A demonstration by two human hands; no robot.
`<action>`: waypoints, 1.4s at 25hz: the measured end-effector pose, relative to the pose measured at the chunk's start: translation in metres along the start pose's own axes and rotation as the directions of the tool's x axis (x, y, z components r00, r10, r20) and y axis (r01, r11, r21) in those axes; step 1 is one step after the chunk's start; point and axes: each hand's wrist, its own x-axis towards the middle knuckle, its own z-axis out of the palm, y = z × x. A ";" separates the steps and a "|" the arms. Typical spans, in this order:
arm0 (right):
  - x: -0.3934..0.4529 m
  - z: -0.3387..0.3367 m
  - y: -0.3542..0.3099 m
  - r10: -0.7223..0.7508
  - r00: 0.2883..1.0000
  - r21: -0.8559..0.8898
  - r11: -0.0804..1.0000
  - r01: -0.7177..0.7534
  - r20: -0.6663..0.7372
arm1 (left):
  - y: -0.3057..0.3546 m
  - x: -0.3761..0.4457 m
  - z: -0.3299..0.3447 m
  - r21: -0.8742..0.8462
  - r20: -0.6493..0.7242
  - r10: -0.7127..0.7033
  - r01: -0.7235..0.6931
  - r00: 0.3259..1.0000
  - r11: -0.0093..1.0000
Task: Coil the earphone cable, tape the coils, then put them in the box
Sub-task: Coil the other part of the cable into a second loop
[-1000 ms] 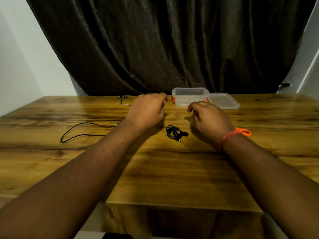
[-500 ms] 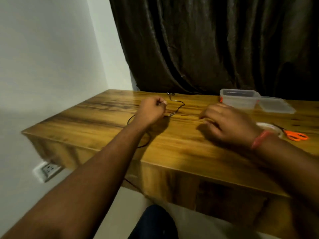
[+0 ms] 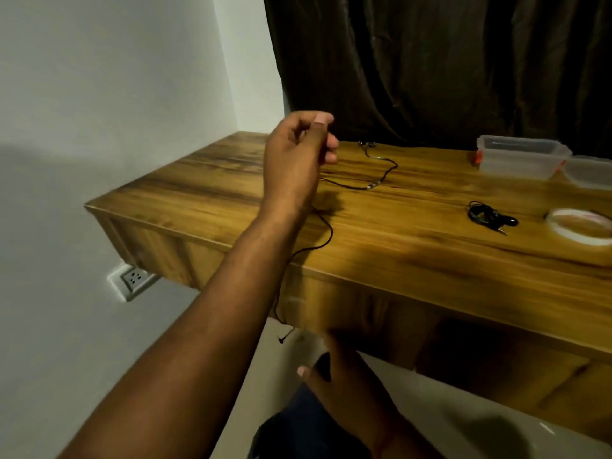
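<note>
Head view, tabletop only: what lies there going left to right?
Loose earphone cable → coiled earphones → box → tape roll. The box lid overlaps the tape's span, so it is left out.

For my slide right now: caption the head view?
Left hand lifts loose earphone cable off table.

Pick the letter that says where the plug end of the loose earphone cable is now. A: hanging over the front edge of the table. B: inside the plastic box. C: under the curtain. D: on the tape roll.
A: the earphone cable runs off the table at its front edge, and its plug dangles below.
</note>
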 end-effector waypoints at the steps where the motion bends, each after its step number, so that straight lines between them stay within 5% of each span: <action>1: 0.007 0.012 0.005 0.050 0.999 0.002 0.999 -0.050 0.019 | 0.004 -0.013 -0.018 -0.033 -0.061 0.032 -0.034 0.998 0.999; 4: 0.023 0.029 0.003 0.138 0.990 -0.047 0.990 -0.136 0.023 | -0.011 -0.069 -0.083 -0.043 -0.337 0.002 -0.017 0.942 0.999; 7: 0.031 0.036 -0.006 0.188 0.980 -0.079 0.980 -0.183 0.062 | -0.067 -0.148 -0.136 0.119 -0.440 -0.215 0.294 0.872 0.948; 11: 0.042 0.050 -0.008 0.227 0.963 -0.104 0.971 -0.214 0.147 | -0.127 -0.219 -0.159 0.302 -0.267 -0.510 0.574 0.818 0.762; 15: 0.052 0.068 -0.003 0.250 0.939 0.186 0.937 -0.296 0.234 | -0.146 -0.235 -0.163 0.433 -0.045 -0.665 0.615 0.745 0.660; 18: 0.053 0.062 -0.016 0.239 0.943 0.418 0.851 -0.319 0.233 | -0.151 -0.241 -0.163 0.519 0.149 -0.662 0.512 0.734 0.684; 22: 0.039 0.036 -0.030 0.201 0.938 0.653 0.675 -0.342 0.283 | -0.144 -0.230 -0.160 0.668 0.138 -0.537 0.322 0.832 0.670; 26: 0.020 -0.006 -0.042 0.164 0.971 0.582 0.779 -0.234 0.172 | -0.111 -0.206 -0.147 0.753 0.260 -0.456 0.116 0.851 0.647; 28: 0.007 -0.032 -0.047 0.148 0.984 0.478 0.861 -0.175 0.095 | -0.088 -0.196 -0.136 0.688 0.261 -0.467 0.176 0.845 0.704; 30: -0.010 -0.060 -0.052 0.070 0.988 0.331 0.944 -0.022 -0.134 | -0.064 -0.187 -0.120 0.543 0.272 -0.498 0.296 0.824 0.786; 32: -0.026 -0.084 -0.056 -0.191 0.860 0.054 0.968 0.245 -0.474 | -0.041 -0.178 -0.102 0.379 0.319 -0.492 0.367 0.810 0.850; 34: -0.038 -0.104 -0.062 -0.414 0.757 -0.046 0.889 0.456 -0.506 | -0.021 -0.166 -0.084 0.236 0.389 -0.472 0.410 0.791 0.881; 35: -0.040 -0.112 -0.063 -0.451 0.774 0.054 0.849 0.526 -0.444 | -0.012 -0.160 -0.074 0.186 0.432 -0.455 0.417 0.779 0.890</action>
